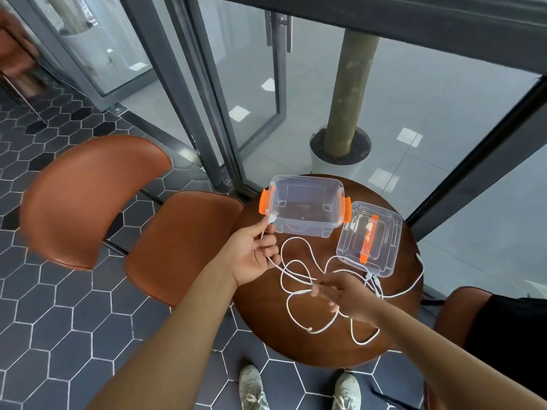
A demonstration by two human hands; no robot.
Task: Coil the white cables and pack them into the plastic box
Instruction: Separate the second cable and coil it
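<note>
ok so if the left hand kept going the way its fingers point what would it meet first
Probably the clear plastic box, at its near left corner by the orange latch. The left hand holds a white cable whose plug overlaps that wall in the picture; depth is unclear.

Corner seating by glass doors (251,84)
A round wooden bench (260,327) stands on dark hexagon floor tiles (59,321), with an orange-brown chair (180,247) at its left; beyond the glass, a trunk (352,90) rises from a white planter (334,168).
</note>
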